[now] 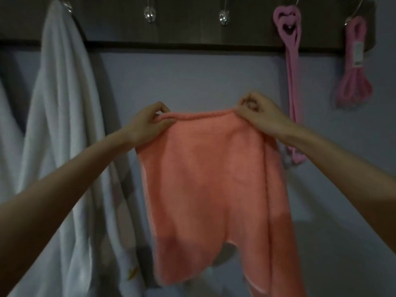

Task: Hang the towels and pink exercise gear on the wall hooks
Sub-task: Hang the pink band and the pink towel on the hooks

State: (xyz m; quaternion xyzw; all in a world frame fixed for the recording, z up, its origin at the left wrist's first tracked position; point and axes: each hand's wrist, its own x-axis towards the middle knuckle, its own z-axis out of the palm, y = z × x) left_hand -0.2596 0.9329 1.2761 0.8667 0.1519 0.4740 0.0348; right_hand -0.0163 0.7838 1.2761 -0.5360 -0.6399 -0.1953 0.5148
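Observation:
I hold a salmon-pink towel stretched out in front of the wall. My left hand pinches its top left corner and my right hand pinches its top right corner. The towel hangs down below my hands, well under the dark wooden hook rail. A white towel hangs from the leftmost hook. Two bare metal hooks sit above the pink towel. A pink resistance band hangs on the hook to the right, and a coiled pink rope hangs on the far right hook.
The wall behind is plain pale grey-blue. More white cloth shows at the left edge. The white towel's lower end reaches past the bottom of the view.

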